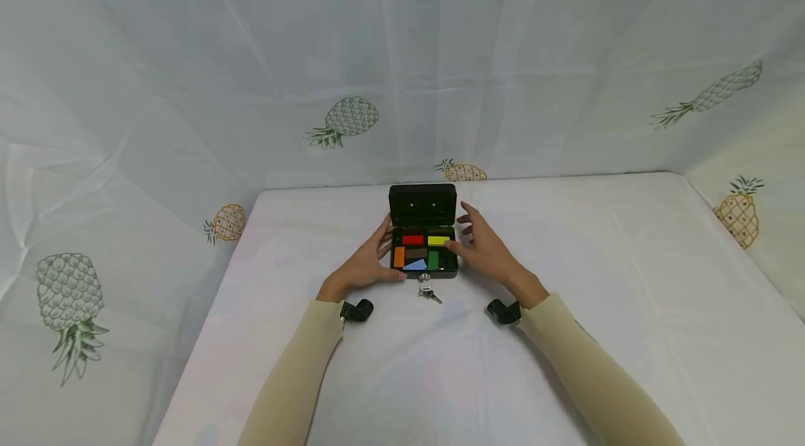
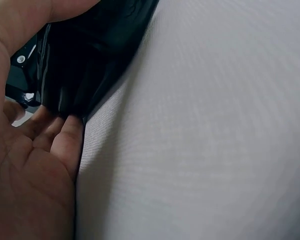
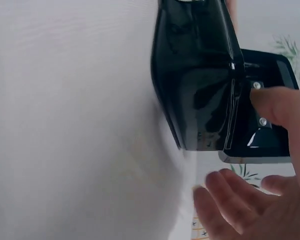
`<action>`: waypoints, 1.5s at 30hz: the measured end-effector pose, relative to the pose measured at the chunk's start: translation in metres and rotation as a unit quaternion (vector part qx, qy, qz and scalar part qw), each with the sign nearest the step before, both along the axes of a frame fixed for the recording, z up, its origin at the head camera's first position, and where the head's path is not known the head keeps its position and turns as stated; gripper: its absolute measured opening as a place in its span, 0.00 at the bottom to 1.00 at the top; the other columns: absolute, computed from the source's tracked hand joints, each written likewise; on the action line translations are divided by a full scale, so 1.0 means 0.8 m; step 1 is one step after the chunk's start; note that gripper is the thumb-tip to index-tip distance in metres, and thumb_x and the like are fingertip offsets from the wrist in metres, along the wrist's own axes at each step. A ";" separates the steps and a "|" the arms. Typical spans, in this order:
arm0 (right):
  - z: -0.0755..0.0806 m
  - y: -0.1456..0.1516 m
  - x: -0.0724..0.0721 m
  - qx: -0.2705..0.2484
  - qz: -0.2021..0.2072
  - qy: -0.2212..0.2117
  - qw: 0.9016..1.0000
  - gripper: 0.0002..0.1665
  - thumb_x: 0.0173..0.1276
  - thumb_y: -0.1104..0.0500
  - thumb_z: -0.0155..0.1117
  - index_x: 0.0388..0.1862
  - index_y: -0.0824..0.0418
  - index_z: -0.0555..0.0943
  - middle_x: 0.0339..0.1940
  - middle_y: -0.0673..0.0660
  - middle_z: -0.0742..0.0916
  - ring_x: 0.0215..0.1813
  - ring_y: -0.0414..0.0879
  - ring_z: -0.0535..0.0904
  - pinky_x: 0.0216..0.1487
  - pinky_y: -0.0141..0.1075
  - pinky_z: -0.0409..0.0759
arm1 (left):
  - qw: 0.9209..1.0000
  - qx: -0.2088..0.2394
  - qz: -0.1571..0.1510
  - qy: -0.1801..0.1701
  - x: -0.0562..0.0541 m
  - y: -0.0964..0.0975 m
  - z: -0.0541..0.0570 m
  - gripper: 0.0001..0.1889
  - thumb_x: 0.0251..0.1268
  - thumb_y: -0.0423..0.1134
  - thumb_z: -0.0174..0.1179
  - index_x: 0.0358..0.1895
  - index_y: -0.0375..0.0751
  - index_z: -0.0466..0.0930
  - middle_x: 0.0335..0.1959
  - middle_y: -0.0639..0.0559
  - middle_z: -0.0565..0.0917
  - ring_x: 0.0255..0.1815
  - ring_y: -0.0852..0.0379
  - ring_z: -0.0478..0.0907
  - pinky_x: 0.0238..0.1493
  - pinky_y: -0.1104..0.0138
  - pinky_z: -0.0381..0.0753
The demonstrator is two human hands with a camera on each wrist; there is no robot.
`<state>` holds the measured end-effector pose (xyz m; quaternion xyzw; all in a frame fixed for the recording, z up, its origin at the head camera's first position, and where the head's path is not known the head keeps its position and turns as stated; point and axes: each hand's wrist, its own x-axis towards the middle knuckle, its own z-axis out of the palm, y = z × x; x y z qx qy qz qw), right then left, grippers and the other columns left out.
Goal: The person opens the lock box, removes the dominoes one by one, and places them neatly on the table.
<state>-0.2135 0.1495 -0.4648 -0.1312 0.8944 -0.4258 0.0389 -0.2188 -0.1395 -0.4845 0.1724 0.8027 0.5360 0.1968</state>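
Observation:
A small black metal cash box (image 1: 448, 275) stands on the table with its lid (image 1: 423, 205) raised at the back. Inside lie a red block (image 1: 413, 240), a yellow block (image 1: 437, 240), an orange block (image 1: 399, 257), a brown block (image 1: 416, 253), a blue block (image 1: 416, 265) and a green block (image 1: 433, 260). My left hand (image 1: 365, 264) grips the box's left side, thumb at the front corner, fingers along the side wall. My right hand (image 1: 487, 250) reaches its thumb over the right rim to the yellow block's end; its other fingers spread apart beside the box.
Keys (image 1: 430, 293) hang from the lock at the box's front and lie on the white-covered table (image 1: 409, 376). Behind the table's back edge rises a white curtain (image 1: 534, 82) printed with pineapples. Dark wrist cameras (image 1: 358, 310) sit at both cuffs.

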 end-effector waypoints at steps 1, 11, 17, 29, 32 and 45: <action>0.001 0.000 0.002 0.010 -0.007 0.010 1.000 0.54 0.75 0.55 0.71 0.87 0.66 0.49 0.72 0.69 0.76 0.67 0.62 0.78 0.66 0.58 0.82 | 1.000 0.000 0.001 0.001 0.000 0.000 -0.001 0.70 0.57 0.28 0.79 0.88 0.54 0.29 0.87 0.40 0.49 0.86 0.41 0.53 0.84 0.56 0.60; 0.011 -0.006 0.027 0.052 -0.041 0.114 0.991 0.34 0.73 0.59 0.73 0.70 0.69 0.70 0.64 0.67 0.82 0.62 0.60 0.80 0.61 0.55 0.85 | 1.000 0.003 0.004 0.008 -0.001 -0.001 -0.006 0.70 0.56 0.29 0.80 0.88 0.54 0.30 0.86 0.40 0.51 0.86 0.40 0.54 0.84 0.55 0.60; 0.012 -0.007 0.031 0.103 -0.017 0.209 0.972 0.28 0.69 0.61 0.77 0.65 0.67 0.79 0.59 0.64 0.84 0.57 0.59 0.82 0.56 0.52 0.87 | 1.000 0.002 0.012 0.000 0.001 0.001 -0.004 0.70 0.56 0.30 0.80 0.89 0.56 0.31 0.87 0.41 0.51 0.86 0.40 0.55 0.84 0.55 0.61; 0.017 -0.023 0.022 0.206 0.032 0.270 0.940 0.21 0.67 0.60 0.79 0.57 0.64 0.85 0.55 0.59 0.86 0.56 0.56 0.82 0.59 0.50 0.86 | 1.000 0.009 0.012 0.002 0.003 0.000 -0.005 0.70 0.56 0.30 0.80 0.88 0.56 0.30 0.86 0.42 0.52 0.85 0.41 0.56 0.84 0.55 0.61; 0.017 -0.028 0.019 0.233 0.042 0.264 0.935 0.21 0.68 0.59 0.79 0.57 0.63 0.86 0.55 0.58 0.86 0.56 0.55 0.82 0.60 0.49 0.86 | 1.000 0.007 0.013 0.003 0.004 -0.001 -0.006 0.70 0.56 0.30 0.80 0.88 0.57 0.30 0.86 0.42 0.52 0.85 0.42 0.56 0.84 0.56 0.61; 0.012 -0.039 0.010 0.293 0.064 0.288 0.909 0.16 0.66 0.62 0.79 0.53 0.60 0.89 0.49 0.56 0.88 0.53 0.54 0.80 0.58 0.47 0.84 | 1.000 0.009 0.012 0.007 0.003 -0.001 -0.007 0.70 0.56 0.31 0.81 0.88 0.58 0.31 0.86 0.44 0.53 0.86 0.43 0.56 0.84 0.57 0.62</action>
